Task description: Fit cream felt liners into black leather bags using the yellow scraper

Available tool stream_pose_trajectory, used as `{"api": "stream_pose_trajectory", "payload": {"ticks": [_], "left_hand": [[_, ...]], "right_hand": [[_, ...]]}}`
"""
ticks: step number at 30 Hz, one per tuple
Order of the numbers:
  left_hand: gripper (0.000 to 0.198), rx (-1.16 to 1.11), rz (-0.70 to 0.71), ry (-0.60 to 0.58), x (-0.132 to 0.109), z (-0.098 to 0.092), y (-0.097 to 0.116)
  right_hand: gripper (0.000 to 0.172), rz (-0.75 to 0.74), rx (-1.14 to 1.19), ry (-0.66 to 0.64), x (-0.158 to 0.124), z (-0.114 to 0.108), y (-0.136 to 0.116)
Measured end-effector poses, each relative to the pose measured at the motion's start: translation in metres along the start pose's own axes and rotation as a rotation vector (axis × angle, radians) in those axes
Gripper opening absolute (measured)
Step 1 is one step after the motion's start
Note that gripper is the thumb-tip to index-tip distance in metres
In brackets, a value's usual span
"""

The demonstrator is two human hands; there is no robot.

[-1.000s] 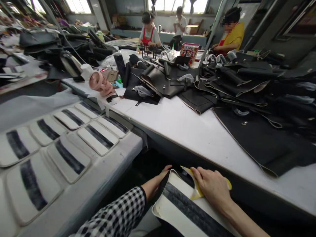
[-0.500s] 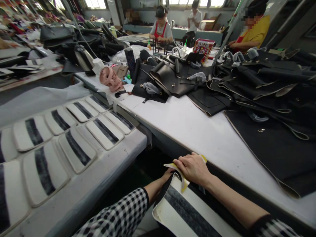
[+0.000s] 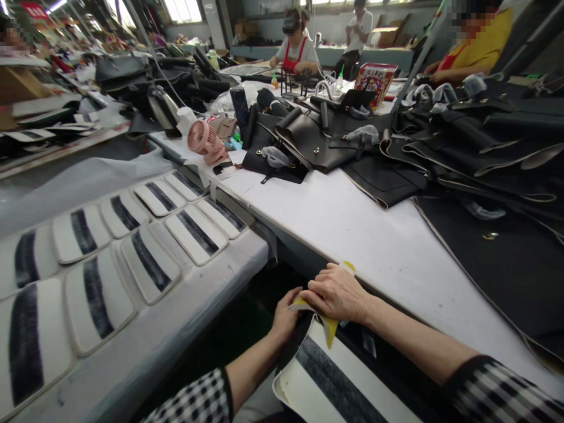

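My right hand (image 3: 338, 295) is closed on a thin, bendy yellow-and-white piece (image 3: 330, 332), whose ends stick out above and below the fingers. It presses this piece over the top corner of a black leather bag (image 3: 296, 339) on my lap. My left hand (image 3: 284, 317) grips the bag's far edge, its fingertips close to the left tip of the yellow-and-white piece. Part of its grip is hidden. Facing up on the bag is a white panel (image 3: 293, 385) with a dark stripe (image 3: 337, 382) along its middle.
Several white panels with dark stripes (image 3: 196, 238) lie on the left table (image 3: 211, 288). On the white table (image 3: 365, 235) ahead are black leather bags (image 3: 304, 138), a pink fan (image 3: 206, 143) and a steel flask (image 3: 163, 111). More black leather (image 3: 497, 252) covers the right side. Other people sit or stand beyond.
Both hands have moved slightly up, the right also a little left. More of my left hand now shows beside the yellow-and-white piece. The view has turned slightly left.
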State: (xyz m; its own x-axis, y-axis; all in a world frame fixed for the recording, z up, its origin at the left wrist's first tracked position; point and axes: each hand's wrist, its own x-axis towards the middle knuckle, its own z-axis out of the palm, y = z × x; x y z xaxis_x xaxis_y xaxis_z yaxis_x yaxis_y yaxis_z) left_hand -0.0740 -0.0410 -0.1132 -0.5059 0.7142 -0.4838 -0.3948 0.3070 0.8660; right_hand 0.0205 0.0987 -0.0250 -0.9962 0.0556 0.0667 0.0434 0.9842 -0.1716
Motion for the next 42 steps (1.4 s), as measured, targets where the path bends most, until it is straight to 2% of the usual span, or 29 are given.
{"api": "stream_pose_trajectory", "payload": {"ticks": [2, 4, 7, 9, 18, 27, 35, 39, 42], "left_hand": [[0.047, -0.055, 0.057, 0.017, -0.020, -0.012, 0.014], [0.050, -0.076, 0.156, -0.030, -0.042, -0.021, 0.030], [0.057, 0.177, 0.221, -0.172, -0.067, -0.024, 0.048], [0.056, 0.353, 0.264, -0.197, -0.073, -0.022, 0.055], [0.030, 0.742, 0.438, -0.154, -0.078, -0.016, 0.066], [0.027, 0.912, 0.496, -0.154, -0.080, -0.012, 0.060], [0.027, 1.077, 0.542, -0.200, -0.080, -0.007, 0.056], [0.029, 1.079, 0.534, -0.255, -0.082, -0.006, 0.063], [0.031, 0.870, 0.467, -0.318, -0.079, -0.009, 0.070]], "right_hand": [[0.050, -0.013, 0.006, 0.013, 0.000, 0.001, 0.001], [0.050, -0.025, 0.015, 0.018, 0.000, 0.002, 0.003], [0.050, -0.054, 0.027, 0.019, 0.000, 0.004, 0.005], [0.051, -0.068, 0.029, 0.020, -0.001, 0.005, 0.006], [0.051, -0.098, 0.037, 0.003, -0.007, 0.002, 0.004], [0.052, -0.127, 0.032, -0.045, -0.010, 0.000, 0.003], [0.051, -0.073, 0.033, -0.106, -0.020, -0.001, -0.003], [0.053, 0.002, 0.063, -0.124, -0.029, -0.003, -0.012], [0.053, 0.066, 0.060, -0.128, -0.036, -0.002, -0.021]]}}
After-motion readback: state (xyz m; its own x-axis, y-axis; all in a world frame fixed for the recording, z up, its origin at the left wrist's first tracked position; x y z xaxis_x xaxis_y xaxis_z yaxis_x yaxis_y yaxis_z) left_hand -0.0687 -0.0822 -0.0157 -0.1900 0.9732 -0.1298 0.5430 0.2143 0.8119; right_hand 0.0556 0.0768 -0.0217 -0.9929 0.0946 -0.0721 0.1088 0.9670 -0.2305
